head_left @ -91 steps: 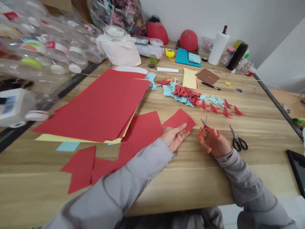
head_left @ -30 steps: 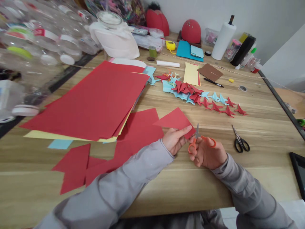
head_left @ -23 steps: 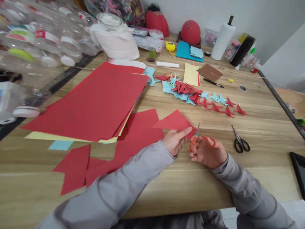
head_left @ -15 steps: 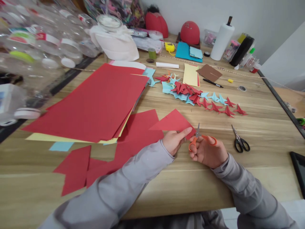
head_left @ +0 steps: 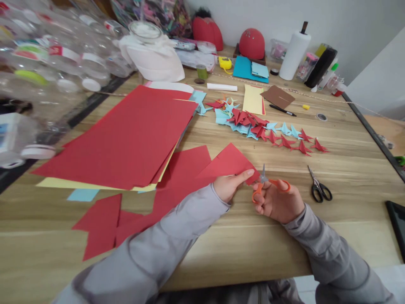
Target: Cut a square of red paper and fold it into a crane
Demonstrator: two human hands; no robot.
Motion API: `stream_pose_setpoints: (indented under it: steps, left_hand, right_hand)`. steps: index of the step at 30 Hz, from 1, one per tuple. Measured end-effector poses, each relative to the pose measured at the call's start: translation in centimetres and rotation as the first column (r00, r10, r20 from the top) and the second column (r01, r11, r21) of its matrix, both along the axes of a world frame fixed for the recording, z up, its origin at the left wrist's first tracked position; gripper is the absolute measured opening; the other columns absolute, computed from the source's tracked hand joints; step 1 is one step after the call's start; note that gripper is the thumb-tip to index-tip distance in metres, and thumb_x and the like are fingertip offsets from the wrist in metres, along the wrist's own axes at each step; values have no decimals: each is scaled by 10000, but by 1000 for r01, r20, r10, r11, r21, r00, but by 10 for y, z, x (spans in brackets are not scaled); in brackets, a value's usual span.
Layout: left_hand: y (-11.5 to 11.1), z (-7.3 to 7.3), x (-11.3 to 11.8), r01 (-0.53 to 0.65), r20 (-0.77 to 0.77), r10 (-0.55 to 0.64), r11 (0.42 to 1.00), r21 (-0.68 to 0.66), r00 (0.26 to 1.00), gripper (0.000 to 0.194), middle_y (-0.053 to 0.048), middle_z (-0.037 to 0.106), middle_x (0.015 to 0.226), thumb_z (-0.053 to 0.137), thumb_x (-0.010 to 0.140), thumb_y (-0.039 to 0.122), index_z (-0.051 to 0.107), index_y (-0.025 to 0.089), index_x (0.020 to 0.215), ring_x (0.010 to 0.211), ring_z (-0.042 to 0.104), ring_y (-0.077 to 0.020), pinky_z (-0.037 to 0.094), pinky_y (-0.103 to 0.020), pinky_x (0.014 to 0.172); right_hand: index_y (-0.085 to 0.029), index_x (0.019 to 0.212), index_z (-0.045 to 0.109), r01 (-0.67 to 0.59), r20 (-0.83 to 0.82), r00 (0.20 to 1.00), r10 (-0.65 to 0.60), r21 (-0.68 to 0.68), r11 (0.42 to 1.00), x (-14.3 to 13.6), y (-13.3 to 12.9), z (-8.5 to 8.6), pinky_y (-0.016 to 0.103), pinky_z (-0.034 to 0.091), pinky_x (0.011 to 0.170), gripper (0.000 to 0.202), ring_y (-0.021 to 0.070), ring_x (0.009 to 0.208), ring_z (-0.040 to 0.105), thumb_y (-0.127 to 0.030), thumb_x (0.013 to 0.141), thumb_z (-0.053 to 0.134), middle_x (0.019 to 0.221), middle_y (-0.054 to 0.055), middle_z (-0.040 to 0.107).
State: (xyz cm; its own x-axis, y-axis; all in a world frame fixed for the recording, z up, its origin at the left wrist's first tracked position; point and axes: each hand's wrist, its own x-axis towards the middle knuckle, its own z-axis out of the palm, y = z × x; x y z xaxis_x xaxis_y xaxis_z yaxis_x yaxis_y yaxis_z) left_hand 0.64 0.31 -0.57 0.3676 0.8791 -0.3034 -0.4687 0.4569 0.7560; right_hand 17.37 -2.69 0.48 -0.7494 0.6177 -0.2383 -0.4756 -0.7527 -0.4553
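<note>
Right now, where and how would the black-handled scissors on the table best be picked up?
Probably by the black handle loops, from the near side: the scissors lie flat, loops toward the person and blades pointing away. The right hand is nearer, but holds the orange-handled scissors, so it would likely need freeing first.

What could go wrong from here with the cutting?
The fingers of the left hand grip the red paper piece close to the orange-handled scissors, so a slip by the right hand might nick them.
The paper is gripped near one corner with its far end unsupported by the hand, so it could flex or twist, making a cut crooked.
</note>
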Motion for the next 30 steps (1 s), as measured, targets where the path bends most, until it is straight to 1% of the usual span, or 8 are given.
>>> stream_pose_setpoints:
  steps: [3,5,7,11,17,22,27,30]
  left_hand:
    - [0,5,-1,40,-36,-38,998,45,999,289,-50,680,637,740,638,405,681,123,663,661,655,-197,523,-315,671]
    - [1,7,-2,118,-1,-118,993,10,993,313,-60,670,609,721,655,430,686,119,676,652,663,-216,530,-326,629]
    - [1,7,-2,151,41,-151,988,-19,988,312,-65,670,613,723,651,428,686,120,689,662,670,-232,533,-336,610]
    - [2,4,-3,132,47,-132,991,-2,990,297,-76,687,664,730,644,411,693,121,695,713,674,-242,532,-343,643]
    - [4,5,-7,60,-56,-51,985,162,997,217,-61,690,659,694,696,363,710,150,655,776,663,-219,500,-321,780]
    - [5,2,-8,105,-108,-84,973,208,991,256,-73,709,721,668,713,404,716,155,676,794,662,-225,491,-330,792]
    - [5,-8,-8,81,-174,-44,974,212,984,286,-79,715,802,646,738,421,723,147,763,857,650,-219,479,-335,850]
    - [4,-8,-7,123,-185,-84,970,211,979,294,-80,713,827,649,735,426,721,147,791,886,642,-222,471,-341,878]
  right_hand:
    - [-129,998,556,-1,-2,1000,2,24,1000,0,-1,0,268,427,677,487,126,701,568,-521,714,612,746,11,578]
    - [-137,1000,545,1,-3,1000,-1,45,999,0,-1,0,263,420,676,488,121,705,567,-528,716,611,744,2,569]
    - [-140,995,543,10,-2,1000,-10,59,998,-1,-2,-1,263,415,671,489,121,703,563,-532,712,616,739,1,564]
    - [-124,991,560,32,2,999,-33,43,999,-2,-2,-1,266,413,658,493,126,695,554,-506,691,646,733,12,563]
    - [-122,976,572,28,-3,1000,-28,43,999,-2,-3,-2,270,401,628,471,118,664,512,-500,701,626,704,11,540]
    - [-124,971,576,23,-8,1000,-23,46,999,-2,-3,-2,259,381,586,455,109,622,480,-499,716,613,677,4,527]
    - [-132,980,587,33,30,999,-35,71,997,0,-2,-3,248,391,585,424,108,620,503,-470,725,621,694,0,547]
    - [-125,995,571,17,34,999,-19,70,997,0,-2,-2,266,405,604,447,122,639,528,-485,732,609,710,10,556]
